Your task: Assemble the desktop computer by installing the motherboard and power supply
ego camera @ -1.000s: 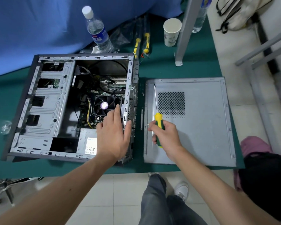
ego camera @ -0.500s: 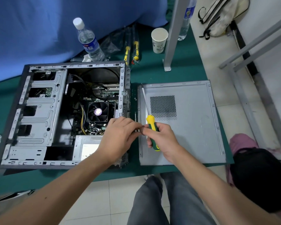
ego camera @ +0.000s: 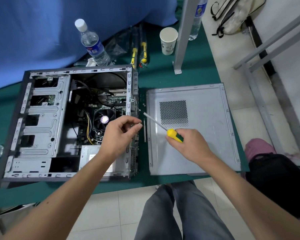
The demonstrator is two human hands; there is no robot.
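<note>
- While your left hand [ego camera: 119,134] hangs over the rear edge of the open computer case [ego camera: 42,118], its thumb and forefinger pinch a small silvery screw [ego camera: 140,125] at their tips; the other fingers are loosely curled.
- Your right hand [ego camera: 189,144] grips the yellow-and-green handle of a screwdriver [ego camera: 170,132], fingers wrapped round it, the shaft slanting up and left so that its tip sits just beside the case's rear wall.
- The case lies on its side on the green table [ego camera: 194,77], with the motherboard [ego camera: 111,99] inside it, the cooler fan [ego camera: 104,118] on top of the board and the power supply [ego camera: 90,153] in the near corner, partly under your left forearm.
- The removed side panel [ego camera: 206,118] lies flat just right of the case, under your right hand.
- Behind the case stand a water bottle [ego camera: 93,45] and a paper cup [ego camera: 168,40], with two more screwdrivers [ego camera: 139,52] between them.
</note>
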